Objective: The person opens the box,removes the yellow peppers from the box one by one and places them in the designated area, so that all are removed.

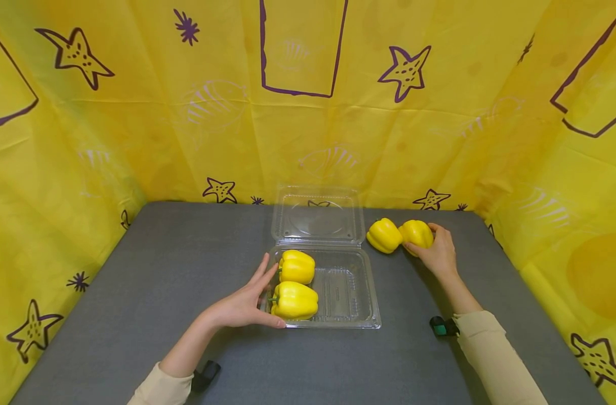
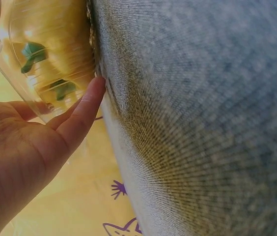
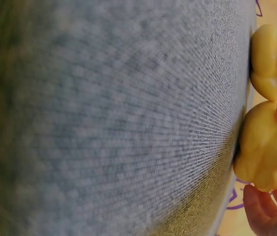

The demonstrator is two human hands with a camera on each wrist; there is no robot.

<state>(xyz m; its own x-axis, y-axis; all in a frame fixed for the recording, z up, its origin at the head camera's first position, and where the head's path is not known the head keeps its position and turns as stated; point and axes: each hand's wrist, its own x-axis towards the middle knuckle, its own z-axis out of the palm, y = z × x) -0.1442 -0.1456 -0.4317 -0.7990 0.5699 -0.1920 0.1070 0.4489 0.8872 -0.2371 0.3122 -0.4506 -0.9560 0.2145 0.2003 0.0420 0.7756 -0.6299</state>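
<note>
A clear plastic clamshell container [image 1: 344, 295] lies with its lid [image 1: 315, 219] folded back, on the grey table. Inside, along its left side, sit two yellow bell peppers: a far one [image 1: 297, 268] and a near one [image 1: 296, 301], green stems pointing left. My left hand [image 1: 239, 304] spreads its fingers along the container's left wall, the thumb at the near corner. Over on the right, my right hand [image 1: 441, 254] grips another yellow bell pepper [image 1: 417, 233] between thumb and fingers. That pepper touches a fourth one [image 1: 383, 235], as the right wrist view also shows.
A grey cloth covers the table [image 1: 151, 264]. Yellow curtain [image 1: 297, 140] with starfish and fish drawings surrounds its back and sides. Black straps [image 1: 441, 327] are worn at both wrists.
</note>
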